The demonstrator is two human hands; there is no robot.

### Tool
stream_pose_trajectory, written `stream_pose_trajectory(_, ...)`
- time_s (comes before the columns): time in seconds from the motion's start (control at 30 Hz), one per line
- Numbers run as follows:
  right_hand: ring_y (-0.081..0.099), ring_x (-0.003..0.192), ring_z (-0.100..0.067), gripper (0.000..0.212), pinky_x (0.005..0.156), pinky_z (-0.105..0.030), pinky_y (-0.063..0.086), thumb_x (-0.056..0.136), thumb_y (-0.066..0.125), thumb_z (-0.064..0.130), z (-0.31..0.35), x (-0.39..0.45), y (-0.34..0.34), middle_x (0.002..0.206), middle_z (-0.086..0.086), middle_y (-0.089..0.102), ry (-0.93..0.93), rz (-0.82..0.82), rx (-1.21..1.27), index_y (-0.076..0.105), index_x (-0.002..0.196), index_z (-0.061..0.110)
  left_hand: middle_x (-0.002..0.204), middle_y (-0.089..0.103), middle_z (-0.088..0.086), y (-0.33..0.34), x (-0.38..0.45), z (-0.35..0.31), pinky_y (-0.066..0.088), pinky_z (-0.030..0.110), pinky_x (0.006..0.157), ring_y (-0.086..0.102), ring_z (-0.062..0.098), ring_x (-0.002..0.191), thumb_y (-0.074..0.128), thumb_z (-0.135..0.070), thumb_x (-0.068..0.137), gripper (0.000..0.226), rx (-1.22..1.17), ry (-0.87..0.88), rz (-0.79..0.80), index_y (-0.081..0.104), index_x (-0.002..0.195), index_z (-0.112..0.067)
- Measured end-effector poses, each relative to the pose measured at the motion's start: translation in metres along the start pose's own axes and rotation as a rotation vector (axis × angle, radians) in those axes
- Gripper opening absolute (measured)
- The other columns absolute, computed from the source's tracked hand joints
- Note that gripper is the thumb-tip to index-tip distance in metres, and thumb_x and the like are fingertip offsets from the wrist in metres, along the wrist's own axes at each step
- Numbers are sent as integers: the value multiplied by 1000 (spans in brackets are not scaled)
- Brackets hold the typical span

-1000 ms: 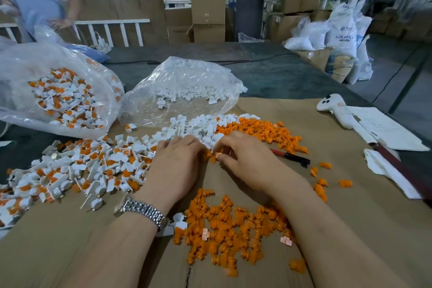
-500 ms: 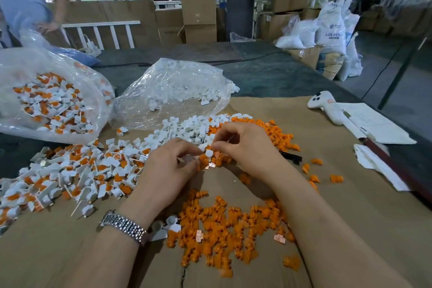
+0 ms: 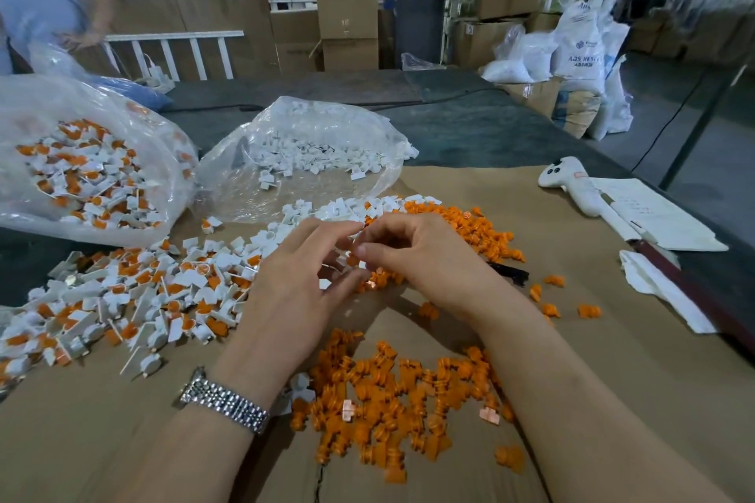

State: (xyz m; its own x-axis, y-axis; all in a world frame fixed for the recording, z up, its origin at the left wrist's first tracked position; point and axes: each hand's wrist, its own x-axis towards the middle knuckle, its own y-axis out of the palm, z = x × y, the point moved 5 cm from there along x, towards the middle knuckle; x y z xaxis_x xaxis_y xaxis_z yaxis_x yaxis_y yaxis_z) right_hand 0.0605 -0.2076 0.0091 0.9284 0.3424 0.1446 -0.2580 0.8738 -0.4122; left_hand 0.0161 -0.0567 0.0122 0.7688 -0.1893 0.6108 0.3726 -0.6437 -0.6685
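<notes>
hundreds of small plastic pieces on a cardboard-covered surface (image 3: 592, 359), far too many to count singly. all places given from one landmark: the clear bag of white caps (image 3: 310, 151), one of two bags.

left of that bag, the second bag (image 3: 81, 167), well filled with finished white-and-orange pieces. left of the landmark bag and nearer the viewer, one broad loose pile of finished pieces (image 3: 135, 298). judged from these two lots, a good share of the joining already done.

just nearer than the bag and to its right, one heap of orange plugs (image 3: 470, 229), touching a spill of loose white caps (image 3: 327, 212). well nearer than the bag, between the forearms, one larger orange scatter (image 3: 392, 392). about five stray plugs off to the right. judged from all this, plenty left to join.

two bare hands just nearer than the bag, fingertips meeting. right hand (image 3: 412, 257): fingers curled, thumb and forefinger pinching a small part (image 3: 359, 252), colour lost to blur. left hand (image 3: 294, 290), with one wristwatch (image 3: 224, 400): fingers loosely extended; cannot tell whether holding a cap.

far right of the bag, one white handheld device (image 3: 572, 184).
</notes>
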Motion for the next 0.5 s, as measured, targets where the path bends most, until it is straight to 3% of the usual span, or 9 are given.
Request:
stream_pose_trajectory(0.17,66,80,-4,8,72,-16,51,95,70,23,2,-1,-1,87,4,74,-17,5,-31,76,97,18,111,59,-4,-3,-1,-2,45,-1,81,59,-10,83,84,-13,80,50,-15,49,-51,66,127,-14)
stream_pose_trajectory(0.33,74,84,-18,9,79,-26,60,95,70,21,-2,-1,6,87,-2,76,36,43,100,74,97,13,111,59,-1,-3,-2,-3,56,16,79,62,2,81,84,-10,82,50,20,52,-90,65,128,-14)
stream_pose_trajectory(0.4,74,86,-22,9,82,-30,61,93,71,19,-4,0,5,88,-6,76,38,22,161,73,97,10,110,60,-6,-4,-3,-1,54,11,78,65,0,86,82,-13,85,49,-80,-23,-94,63,130,-19)
stream_pose_trajectory(0.5,75,85,-17,7,79,-24,59,93,72,15,-4,1,-3,88,-5,76,-7,-44,224,73,97,9,107,68,-13,-4,-3,10,54,11,74,72,1,95,76,-14,91,45,-486,-330,-56,59,128,-32)
